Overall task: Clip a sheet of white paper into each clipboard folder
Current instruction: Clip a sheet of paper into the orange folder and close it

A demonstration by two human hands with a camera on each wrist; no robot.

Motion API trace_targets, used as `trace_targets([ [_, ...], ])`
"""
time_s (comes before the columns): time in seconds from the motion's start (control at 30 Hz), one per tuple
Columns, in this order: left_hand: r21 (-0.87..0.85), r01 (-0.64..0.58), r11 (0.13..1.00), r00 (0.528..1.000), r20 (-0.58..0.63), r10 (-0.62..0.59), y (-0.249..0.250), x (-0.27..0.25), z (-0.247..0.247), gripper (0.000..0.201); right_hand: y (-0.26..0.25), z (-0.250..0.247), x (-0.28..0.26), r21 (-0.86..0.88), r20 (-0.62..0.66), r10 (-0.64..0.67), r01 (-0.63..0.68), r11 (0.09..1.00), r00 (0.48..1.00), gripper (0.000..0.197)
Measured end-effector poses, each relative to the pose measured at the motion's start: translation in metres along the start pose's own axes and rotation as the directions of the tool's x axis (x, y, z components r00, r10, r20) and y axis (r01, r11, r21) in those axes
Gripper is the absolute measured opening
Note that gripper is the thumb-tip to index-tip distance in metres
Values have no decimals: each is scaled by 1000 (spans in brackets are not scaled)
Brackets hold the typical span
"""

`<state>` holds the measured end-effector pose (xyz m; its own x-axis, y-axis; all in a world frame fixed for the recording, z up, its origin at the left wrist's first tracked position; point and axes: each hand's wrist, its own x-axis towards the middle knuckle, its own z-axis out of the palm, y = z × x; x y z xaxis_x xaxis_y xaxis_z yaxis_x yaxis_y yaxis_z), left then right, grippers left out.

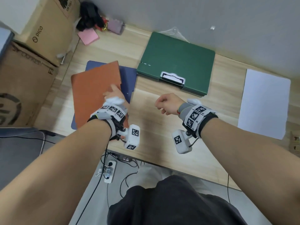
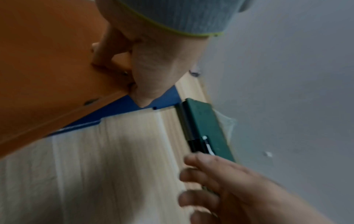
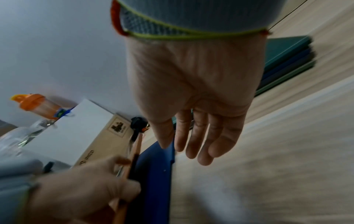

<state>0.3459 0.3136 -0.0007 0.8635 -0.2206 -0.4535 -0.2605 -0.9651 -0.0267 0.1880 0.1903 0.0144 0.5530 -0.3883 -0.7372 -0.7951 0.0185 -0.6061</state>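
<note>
Head view shows the left hand (image 1: 113, 95) pinching the right edge of the orange folder (image 1: 94, 88), lifted off the blue folder (image 1: 128, 75) at the bench's (image 1: 162, 127) left side, while the right hand (image 1: 167, 103) hovers empty, fingers (image 3: 199, 136) loosely relaxed, near the green folder (image 1: 177, 60), with the white paper (image 1: 266, 103) at the right edge.

A light wood-grain bench (image 1: 162, 127) is standing against a plain grey wall (image 1: 211, 17), with soft, even light falling across both. Stacked cardboard boxes (image 1: 32, 62) are sitting at the left. Below the bench's near edge, a white power strip (image 1: 110, 171) and black cables (image 1: 126, 179) are lying on what seems to be a grey floor (image 1: 90, 208).
</note>
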Motion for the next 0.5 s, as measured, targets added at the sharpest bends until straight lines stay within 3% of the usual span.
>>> trace_targets([
  [0.03,50,7,999,998,-61,-4,-4,-4,-10,57,-7,7,0,4,20,-16,16,1000,1000,5],
  [0.13,13,-37,999,986,-165,38,4,-24,-54,49,-26,18,2,42,45,-52,50,998,998,8],
  [0.2,-41,-17,999,967,-254,6,-2,-35,-88,39,-41,26,1,73,65,-72,67,995,995,9],
  [0.27,-87,-155,984,959,-251,129,-9,-40,-118,44,-56,29,-2,117,72,-83,74,990,994,13],
  [0.33,-167,-317,934,933,-233,275,-18,-49,-148,53,-66,26,-5,162,52,-77,68,984,996,29],
  [0.4,-288,-401,870,910,-235,342,-23,-59,-167,54,-69,15,-9,187,-21,-69,71,980,997,55],
  [0.5,-376,-420,826,906,-225,358,-12,-63,-171,48,-62,-10,-16,297,-155,-5,51,953,988,73],
])
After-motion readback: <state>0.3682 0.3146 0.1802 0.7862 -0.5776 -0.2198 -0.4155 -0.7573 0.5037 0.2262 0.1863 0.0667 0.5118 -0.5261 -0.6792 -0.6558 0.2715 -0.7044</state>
